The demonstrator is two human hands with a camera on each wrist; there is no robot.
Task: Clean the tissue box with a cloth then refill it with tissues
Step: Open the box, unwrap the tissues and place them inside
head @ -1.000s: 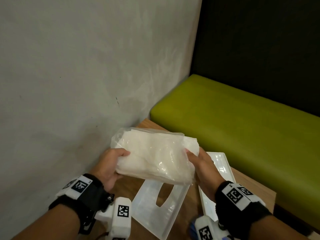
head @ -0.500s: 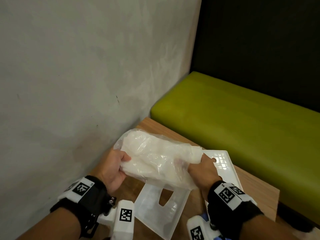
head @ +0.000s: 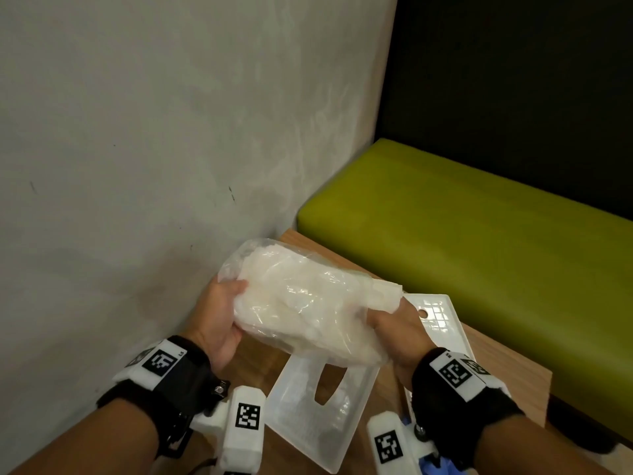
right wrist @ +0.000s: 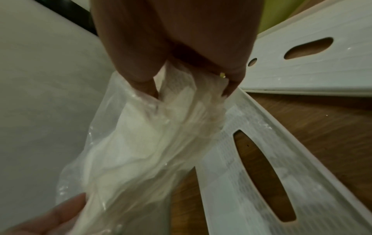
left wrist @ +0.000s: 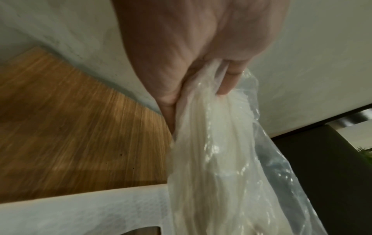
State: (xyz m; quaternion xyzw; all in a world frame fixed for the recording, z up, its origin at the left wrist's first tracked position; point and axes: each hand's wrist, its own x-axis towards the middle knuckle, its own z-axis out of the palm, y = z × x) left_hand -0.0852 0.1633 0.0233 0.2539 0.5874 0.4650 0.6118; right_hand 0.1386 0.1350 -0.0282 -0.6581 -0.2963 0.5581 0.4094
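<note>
left hand (head: 219, 313): fingers curled round the left end of the tissue pack (head: 305, 306), pinching the loose clear plastic there; in the left wrist view the thumb and fingers bunch that wrapper tight

right hand (head: 394, 323): gripping the other end, thumb and fingers closed on a wad of tissues poking out of the open wrapper mouth; small gold ring shows in the right wrist view

tissue pack: held up in the air between both hands, off the table. Long axis runs hand to hand, left end a bit higher and further away, right end lower and nearer. The open end points toward the right hand, the closed baggy end toward the left

tissues: white, folded, kinda squished, still mostly inside the plastic

box piece with slot (head: 322, 402): lying flat right under the pack, below and between the wrists, long oval opening facing up with wood showing through it

second box piece (head: 442, 317): flat just past the right hand, on its far right side, small round hole near the knuckles

table (head: 507, 368): wood grain, under everything

wall (head: 171, 132): grey, past the left hand

bench (head: 462, 228): green cushion, beyond the right hand
</note>
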